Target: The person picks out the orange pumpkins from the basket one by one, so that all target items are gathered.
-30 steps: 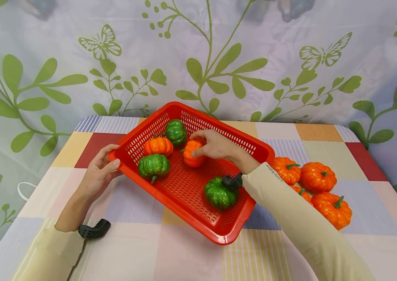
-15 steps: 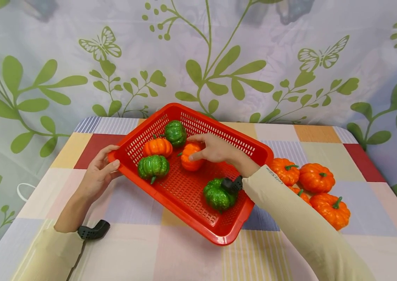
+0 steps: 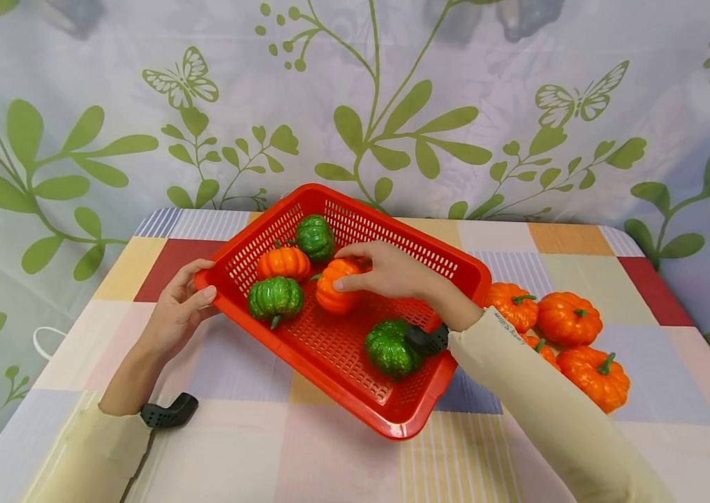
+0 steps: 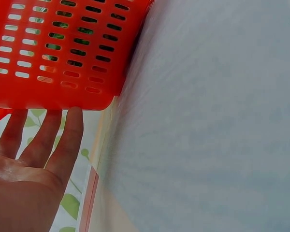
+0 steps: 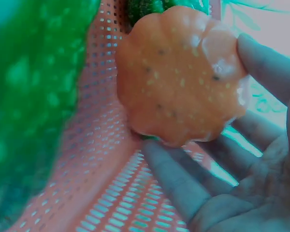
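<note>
My left hand (image 3: pixel 172 311) grips the left corner of a red plastic basket (image 3: pixel 329 385), thumb over the rim. In the left wrist view, the fingers (image 4: pixel 67 140) reach under the rim of the basket (image 4: pixel 38 99). Inside the basket, my right hand (image 3: pixel 395 272) holds a small orange pumpkin (image 3: pixel 332 297) between thumb and fingers. The right wrist view shows the underside of this pumpkin (image 5: pixel 179 77). Left of it sit another orange pumpkin (image 3: pixel 283 263) and two green pumpkins, one in front (image 3: pixel 275 299) and one behind (image 3: pixel 315 237).
A third green pumpkin (image 3: pixel 392 349) lies in the basket's near right end, under my right wrist. Several orange pumpkins (image 3: pixel 570 318) are grouped on the patchwork tablecloth (image 3: pixel 342 461) right of the basket. A leaf-patterned curtain (image 3: pixel 267 105) hangs behind the table.
The orange pumpkin in my right hand has shifted slightly left and nearer to me, and has turned a little. My left hand and the basket stay in place.
</note>
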